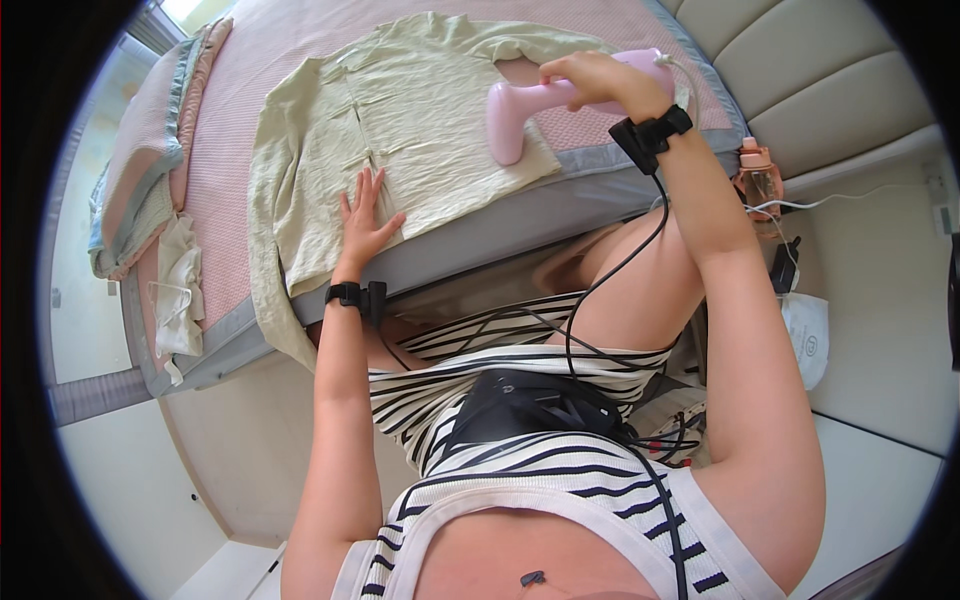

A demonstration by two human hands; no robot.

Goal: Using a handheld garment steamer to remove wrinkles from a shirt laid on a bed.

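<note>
A pale green long-sleeved shirt (310, 150) lies spread on the bed, its lower edge along the near side and one sleeve hanging over. My left hand (368, 225) rests flat on the shirt's lower part, fingers spread, holding nothing. At the upper right, my right hand (605, 85) is wrapped round the handle of a pink handheld garment steamer (508, 125). The steamer's head is over the right part of the shirt; whether it touches the cloth I cannot tell. A white cord leaves the handle's far end.
Under the shirt is a bed with a pink cover (225, 240) and grey edge. Folded bedding (140, 195) and a white cloth (180, 285) lie at the left. A padded headboard (810, 70), pink bottle (760, 180) and white cord (825, 203) are on the right. Black cables run from my wrists.
</note>
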